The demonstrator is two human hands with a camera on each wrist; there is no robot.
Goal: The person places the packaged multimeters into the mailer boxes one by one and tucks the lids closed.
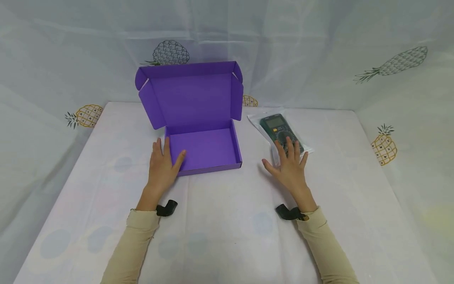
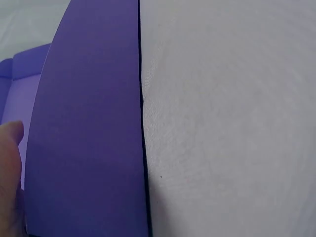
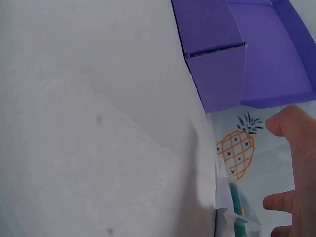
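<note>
An opened purple cardboard box stands with its lid raised at the back. My left hand is at the box's front left corner, fingers extended along the outer left side and the thumb over the inside. In the left wrist view, the thumb shows beside the front wall. To the right of the box, a dark green multimeter lies in a clear plastic bag. Over its lower end spreads my right hand, gripping nothing; whether the fingertips touch it, I cannot tell.
A white cloth with pale spots covers the table. Behind and at both sides hangs a pale curtain printed with pineapples. Black bands with a projecting piece sit on both wrists.
</note>
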